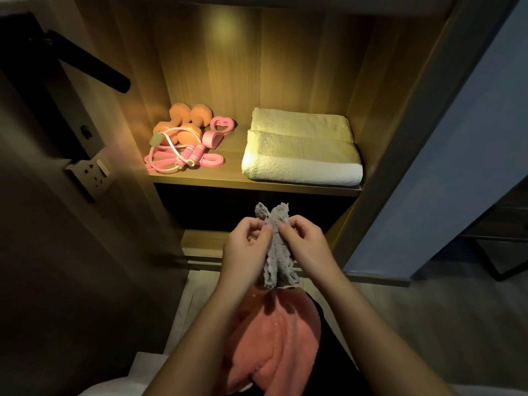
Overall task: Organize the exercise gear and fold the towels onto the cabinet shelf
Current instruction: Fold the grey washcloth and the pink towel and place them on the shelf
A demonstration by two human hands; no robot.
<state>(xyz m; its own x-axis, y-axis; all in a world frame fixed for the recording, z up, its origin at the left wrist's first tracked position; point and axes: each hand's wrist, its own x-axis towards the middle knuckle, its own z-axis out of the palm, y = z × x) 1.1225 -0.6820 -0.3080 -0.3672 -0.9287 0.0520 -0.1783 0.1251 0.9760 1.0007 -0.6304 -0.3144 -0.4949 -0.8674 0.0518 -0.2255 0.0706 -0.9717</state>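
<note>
Pinching a bunched grey towel (278, 264) with both hands, below the front edge of the cabinet shelf (257, 186).
Shelf left end: orange dumbbells (183, 121), pink skipping rope (177, 160) coiled in front of them, pink pull band (218, 128) just right; folded white towel (303, 150) at the right end, up to the front edge. Left hand (244, 250) pinches the grey towel's left side, right hand (310, 244) its right (it hangs upright between them); pink towel (280, 344) lies beneath.
</note>
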